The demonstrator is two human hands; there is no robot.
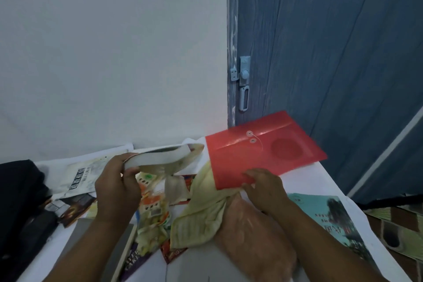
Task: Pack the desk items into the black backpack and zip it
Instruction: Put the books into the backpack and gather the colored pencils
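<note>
My left hand point(116, 186) grips a thick paperback book point(160, 155) by its edge and holds it bent above the white desk point(304, 178). My right hand point(263, 186) pinches the near corner of a red string-tie document envelope point(263, 153), lifted at a slant over the desk's far right. The black backpack point(20, 208) lies at the left edge, partly out of view. Under my hands lie a pale yellow cloth point(201, 215), a pinkish plastic bag point(251, 233) and snack packets point(153, 210).
A teal booklet point(329, 217) lies at the desk's right side. A white printed paper point(84, 176) and a dark packet point(73, 208) sit near the backpack. A white wall is behind the desk, a blue door point(320, 52) with a latch at the right.
</note>
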